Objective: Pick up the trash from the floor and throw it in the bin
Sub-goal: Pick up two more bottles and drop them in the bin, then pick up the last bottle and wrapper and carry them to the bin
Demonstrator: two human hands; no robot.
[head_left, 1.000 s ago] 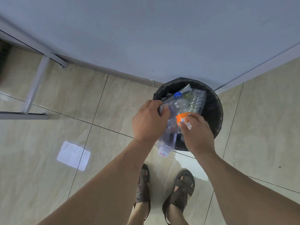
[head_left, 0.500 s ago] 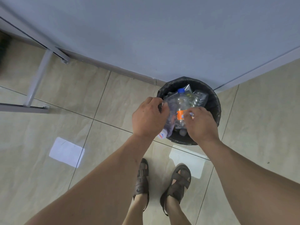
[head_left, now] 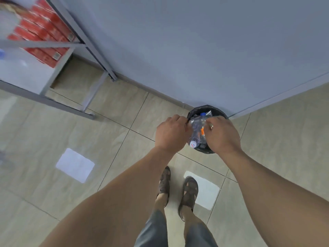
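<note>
Clear crushed plastic bottles (head_left: 196, 130), one with a blue cap and one with an orange label, sit piled in the round bin lined with a black bag (head_left: 199, 110), which stands on the floor against the grey-blue wall (head_left: 195, 41). The left hand (head_left: 171, 133) hangs over the bin's left rim, fingers curled down at the bottles; the right hand (head_left: 221, 133) covers the bin's right side the same way. Whether either actually grips a bottle cannot be told, as the fingertips are hidden. Beige glossy floor tiles (head_left: 124, 113) spread out from the bin, with two pale light patches nearer the person's brown sandals (head_left: 178, 186). Far left of the bin, a grey metal shelf frame (head_left: 92, 49) carries blurred red boxes (head_left: 39, 34), cut off by the edge.
</note>
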